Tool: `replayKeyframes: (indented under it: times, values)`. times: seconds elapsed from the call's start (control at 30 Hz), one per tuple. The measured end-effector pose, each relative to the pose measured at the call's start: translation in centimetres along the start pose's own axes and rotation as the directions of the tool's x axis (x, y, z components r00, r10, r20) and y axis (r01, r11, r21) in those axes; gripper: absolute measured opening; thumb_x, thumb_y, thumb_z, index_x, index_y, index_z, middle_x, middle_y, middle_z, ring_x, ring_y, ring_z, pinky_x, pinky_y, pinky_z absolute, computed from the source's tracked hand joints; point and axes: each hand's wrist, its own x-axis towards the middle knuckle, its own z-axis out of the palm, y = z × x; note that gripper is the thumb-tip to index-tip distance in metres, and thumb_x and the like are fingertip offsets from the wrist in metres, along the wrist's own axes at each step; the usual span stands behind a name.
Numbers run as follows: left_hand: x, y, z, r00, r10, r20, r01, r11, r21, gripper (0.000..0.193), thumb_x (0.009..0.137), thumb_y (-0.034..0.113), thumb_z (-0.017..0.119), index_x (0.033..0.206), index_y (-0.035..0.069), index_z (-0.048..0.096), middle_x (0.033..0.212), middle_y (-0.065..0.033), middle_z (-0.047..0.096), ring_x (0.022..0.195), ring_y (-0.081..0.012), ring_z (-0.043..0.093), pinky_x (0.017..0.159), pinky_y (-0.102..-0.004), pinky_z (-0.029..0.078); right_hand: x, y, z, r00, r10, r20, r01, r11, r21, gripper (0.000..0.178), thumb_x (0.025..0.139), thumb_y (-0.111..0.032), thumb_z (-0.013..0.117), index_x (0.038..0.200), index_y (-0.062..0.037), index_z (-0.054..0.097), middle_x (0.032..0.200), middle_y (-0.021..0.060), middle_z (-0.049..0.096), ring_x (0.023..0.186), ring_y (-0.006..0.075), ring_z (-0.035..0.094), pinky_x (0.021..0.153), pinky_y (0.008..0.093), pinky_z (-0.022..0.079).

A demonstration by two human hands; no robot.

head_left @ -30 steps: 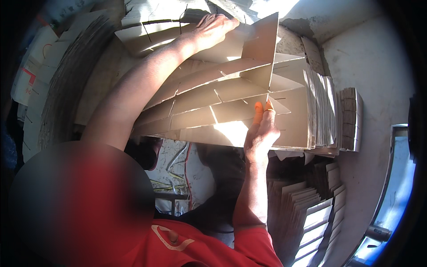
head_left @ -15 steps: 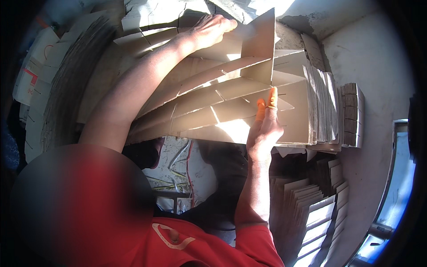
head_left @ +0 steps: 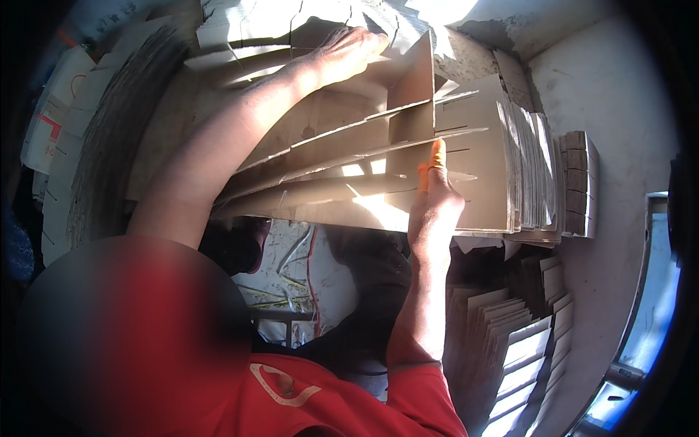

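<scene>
Several slotted cardboard divider strips point(head_left: 328, 131) fan out from the left across the work surface. An upright cardboard cross panel point(head_left: 412, 76) stands across them, its slots meeting their edges. My right hand point(head_left: 437, 197), with orange covers on its thumb and a finger, pinches the near end of the cross panel where it meets a strip. My left hand point(head_left: 353, 51) reaches over the strips to the far side. Its fingers are curled closed at the far strip beside the panel; their tips are partly hidden.
A tall stack of cardboard sheets point(head_left: 124, 138) stands at left. Upright sheets point(head_left: 535, 171) and a smaller bundle point(head_left: 579, 182) line the right wall. More slotted cardboard point(head_left: 510, 349) sits at lower right, and pale slotted pieces point(head_left: 251, 25) lie at the far side.
The cross panel has come lower and slightly left, between the strips. Strip ends now stick out to its right. My right hand has shifted slightly; my left hand stays almost in place.
</scene>
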Motion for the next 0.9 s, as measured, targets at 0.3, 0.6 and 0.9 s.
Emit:
replayKeyframes:
  times: [0.3, 0.6, 0.9]
  values:
    - [-0.1, 0.3, 0.0, 0.982, 0.106, 0.154, -0.070, 0.973, -0.221, 0.031, 0.081, 0.020, 0.062, 0.068, -0.003, 0.046, 0.059, -0.0139, 0.045, 0.055, -0.0237, 0.043, 0.055, -0.0361, 0.040, 0.6, -0.8, -1.0, 0.994, 0.005, 0.107, 0.012, 0.987, -0.159, 0.013, 0.089, -0.008, 0.055, 0.089, 0.0028, 0.063, 0.068, 0.0230, 0.060, 0.060, 0.0363, 0.061, 0.056, 0.0399, 0.049]
    - [-3.5, 4.0, -6.9, 0.968, 0.018, 0.252, -0.004, 0.998, -0.057, 0.035, 0.074, 0.022, 0.070, 0.098, -0.001, 0.058, 0.090, -0.0149, 0.063, 0.088, -0.0308, 0.058, 0.076, -0.0395, 0.047, 1.2, 0.4, -2.5, 0.988, -0.058, 0.141, 0.096, 0.956, -0.278, 0.018, 0.082, 0.000, 0.051, 0.095, 0.0000, 0.063, 0.075, 0.0186, 0.063, 0.072, 0.0352, 0.064, 0.065, 0.0431, 0.051]
    - [-11.0, 4.0, -11.4, 0.870, -0.296, 0.394, 0.291, 0.954, 0.075, 0.035, 0.071, 0.022, 0.072, 0.097, 0.002, 0.059, 0.091, -0.0139, 0.063, 0.092, -0.0282, 0.058, 0.079, -0.0368, 0.047, 1.7, 1.2, -4.7, 0.999, 0.014, 0.049, -0.007, 0.992, -0.126, 0.020, 0.090, -0.017, 0.057, 0.105, -0.0074, 0.068, 0.092, 0.0187, 0.067, 0.086, 0.0324, 0.066, 0.073, 0.0398, 0.052]
